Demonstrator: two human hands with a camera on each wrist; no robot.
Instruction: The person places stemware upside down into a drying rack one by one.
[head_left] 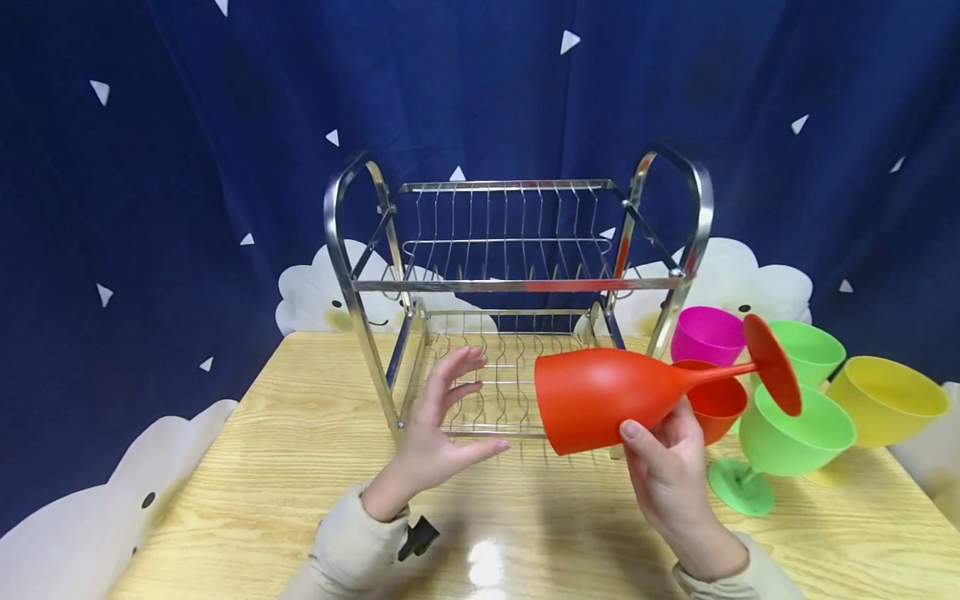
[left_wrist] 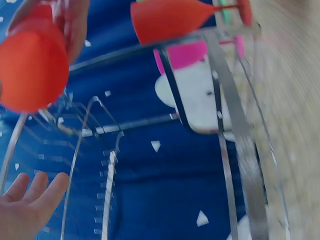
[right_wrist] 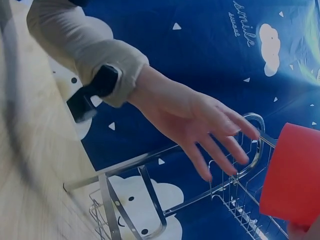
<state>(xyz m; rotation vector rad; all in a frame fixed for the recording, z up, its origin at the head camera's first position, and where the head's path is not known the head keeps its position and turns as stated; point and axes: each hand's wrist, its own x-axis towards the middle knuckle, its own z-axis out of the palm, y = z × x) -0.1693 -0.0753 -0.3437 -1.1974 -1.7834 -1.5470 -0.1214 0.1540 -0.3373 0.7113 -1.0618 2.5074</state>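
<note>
The red goblet (head_left: 600, 396) is in the air above the table, in front of the lower right part of the rack, tipped nearly onto its side, with its mouth toward your left hand (head_left: 435, 437) and its foot toward the cups on your right. Your right hand (head_left: 671, 483) has it clamped from below: your thumb presses the near side of the bowl, and your fingers go round behind it, close to where the stem begins. Your left hand holds nothing; its fingers and thumb stand well apart in a wide curve facing the goblet's mouth, near the rim without touching it.

Just behind your hands stands the two-tier metal dish rack (head_left: 517, 286), its wire shelves held between curved side frames. To the right of the rack, you have a cluster of cups: a magenta cup (head_left: 707, 335), a second red cup (head_left: 720, 408) partly hidden by the held goblet, a rear green cup (head_left: 810, 350), a front green goblet (head_left: 795, 437) upright on its foot, and a yellow cup (head_left: 888, 404) at the far right. All this is on a wood-grain table (head_left: 247, 467), before a dark blue curtain (head_left: 187, 183) with white triangles and clouds.
</note>
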